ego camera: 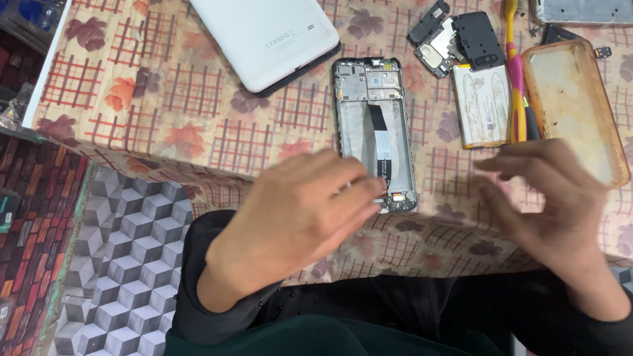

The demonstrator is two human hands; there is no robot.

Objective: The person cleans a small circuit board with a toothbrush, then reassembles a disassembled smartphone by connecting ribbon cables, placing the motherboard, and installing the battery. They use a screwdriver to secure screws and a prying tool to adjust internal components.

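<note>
An opened phone frame (371,105) with a black ribbon cable lies face down on the patterned cloth. My left hand (300,214) hovers at its lower left corner, fingers together and blurred, fingertips at the frame's bottom edge. I cannot tell whether it pinches a small part. My right hand (544,204) floats to the right of the frame, fingers loosely spread, holding nothing. A phone battery (481,105) lies just above my right hand.
A white phone back cover (267,36) lies at the top centre. Black internal parts (455,36), a yellow-and-pink tool (514,72) and a yellowed clear case (573,105) sit at the top right. The table edge (132,158) drops to patterned floor at left.
</note>
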